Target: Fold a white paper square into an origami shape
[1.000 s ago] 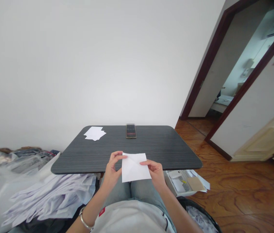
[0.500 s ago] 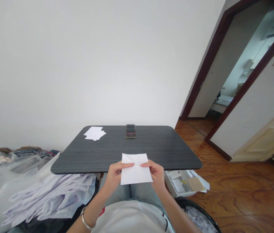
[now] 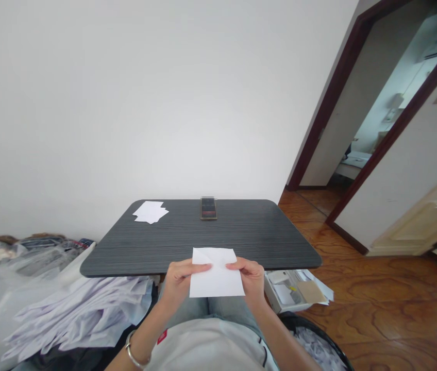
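A white, roughly square sheet of paper (image 3: 217, 281) is held up over my lap, just in front of the table's near edge. My left hand (image 3: 179, 281) pinches its left side, thumb on top and fingers behind. On the right side my right hand (image 3: 251, 278) grips it the same way, thumb pointing inward. A faint crease shows near the upper left of the sheet. The fingers under the paper are hidden.
The dark table (image 3: 241, 237) bears a small pile of white paper pieces (image 3: 151, 212) at back left and a phone (image 3: 208, 208) at back centre. Below right are a box of items (image 3: 288, 296) and a black bin (image 3: 319, 342). Folded fabric (image 3: 87, 314) lies left.
The sheet has come slightly down toward me, and both hands have shifted a little lower and apart. Both keep their hold on the paper.
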The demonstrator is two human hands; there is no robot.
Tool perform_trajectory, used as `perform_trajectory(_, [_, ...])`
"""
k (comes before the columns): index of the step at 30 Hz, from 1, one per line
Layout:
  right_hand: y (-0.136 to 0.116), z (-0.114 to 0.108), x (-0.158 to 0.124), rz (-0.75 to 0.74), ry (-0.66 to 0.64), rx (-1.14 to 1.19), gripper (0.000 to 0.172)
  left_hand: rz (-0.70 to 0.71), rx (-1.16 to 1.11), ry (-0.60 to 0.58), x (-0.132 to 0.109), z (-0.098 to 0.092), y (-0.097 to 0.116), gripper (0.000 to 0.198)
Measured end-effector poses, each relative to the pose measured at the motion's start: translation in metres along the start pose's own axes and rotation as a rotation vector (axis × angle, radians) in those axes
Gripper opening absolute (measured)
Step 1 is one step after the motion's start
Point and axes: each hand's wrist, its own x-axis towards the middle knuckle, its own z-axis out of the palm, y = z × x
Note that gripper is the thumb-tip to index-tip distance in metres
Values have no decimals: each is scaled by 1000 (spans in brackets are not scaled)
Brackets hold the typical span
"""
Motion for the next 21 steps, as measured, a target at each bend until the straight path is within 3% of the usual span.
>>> perform_trajectory(3, [-2,-1,2,-2,-3,18,6,125,109,-29,-2,-2,1,24])
perform_trajectory(6, [-5,-2,3,-12,-13,12,7,153,137,-39,-2,-3,5,24])
perform_trajectory(14, [-14,-2,1,19,-35,15,7,-37,136,-8,2,-2,18,20])
perform_trajectory(21, [-17,2,-2,60,-76,21,3,-103,112,83,1,2,19,14])
